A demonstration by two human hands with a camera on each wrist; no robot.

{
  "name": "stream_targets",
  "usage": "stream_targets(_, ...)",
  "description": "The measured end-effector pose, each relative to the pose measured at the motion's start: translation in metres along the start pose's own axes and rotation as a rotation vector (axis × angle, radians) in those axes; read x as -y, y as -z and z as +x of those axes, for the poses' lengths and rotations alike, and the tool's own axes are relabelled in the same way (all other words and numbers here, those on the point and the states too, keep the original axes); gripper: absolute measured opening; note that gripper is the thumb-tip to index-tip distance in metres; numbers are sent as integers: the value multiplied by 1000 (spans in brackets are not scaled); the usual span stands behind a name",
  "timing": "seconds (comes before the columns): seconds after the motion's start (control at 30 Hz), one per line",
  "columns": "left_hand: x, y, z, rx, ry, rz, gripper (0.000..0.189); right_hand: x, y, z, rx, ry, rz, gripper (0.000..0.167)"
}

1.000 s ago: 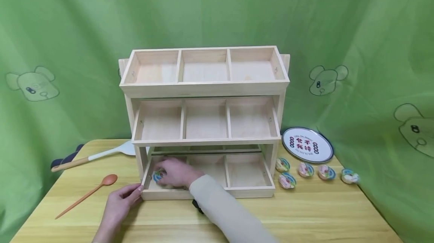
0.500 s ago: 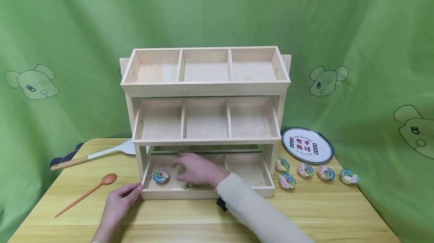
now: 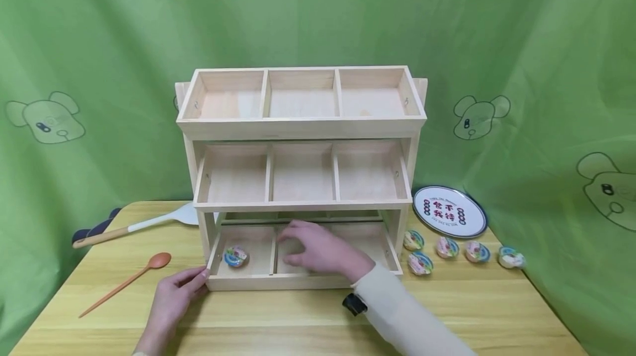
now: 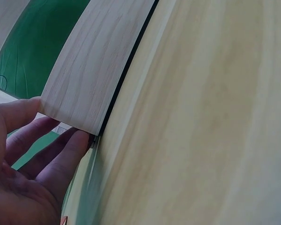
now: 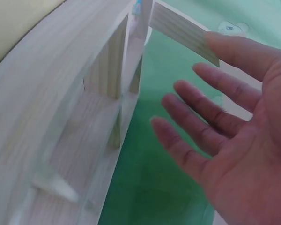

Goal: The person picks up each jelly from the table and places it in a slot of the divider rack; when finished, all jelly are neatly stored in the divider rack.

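A three-tier wooden rack (image 3: 301, 131) stands on the table, each tier split into three compartments. In the head view, a jelly cup (image 3: 236, 256) with a colourful lid sits in the left compartment of the bottom tray (image 3: 298, 282). My left hand (image 3: 171, 298) holds the tray's front left corner; the left wrist view has the thumb at its upper edge and fingertips (image 4: 79, 140) by its lower end. Over the tray's middle compartment is my right hand (image 3: 320, 251), fingers spread and holding nothing. The right wrist view shows its palm (image 5: 257, 183) beside the rack.
Several more jelly cups (image 3: 420, 263) lie on the table right of the rack, near a white plate (image 3: 451, 211) with a dark rim. To the left lie an orange wooden spoon (image 3: 124, 287) and a white spatula (image 3: 154, 224). A green curtain (image 3: 308, 14) hangs behind.
My right hand has let go of the jelly cup in the left compartment and moved right, over the middle one. My left hand stays at the tray's corner.
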State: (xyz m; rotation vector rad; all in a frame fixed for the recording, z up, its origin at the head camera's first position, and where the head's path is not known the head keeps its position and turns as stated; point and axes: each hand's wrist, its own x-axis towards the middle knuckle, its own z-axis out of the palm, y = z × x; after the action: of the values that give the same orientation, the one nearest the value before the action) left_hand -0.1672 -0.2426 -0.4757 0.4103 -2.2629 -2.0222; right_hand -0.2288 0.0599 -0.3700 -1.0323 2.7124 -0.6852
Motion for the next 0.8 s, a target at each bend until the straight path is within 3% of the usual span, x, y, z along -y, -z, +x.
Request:
stream_targets(0.3, 0, 0, -1, 1, 10, 0, 38, -23, 16, -35, -41, 46, 21, 39)
stream_targets(0.8, 0, -1, -1, 13, 14, -24, 38, -59, 40, -93, -75, -5, 33, 37)
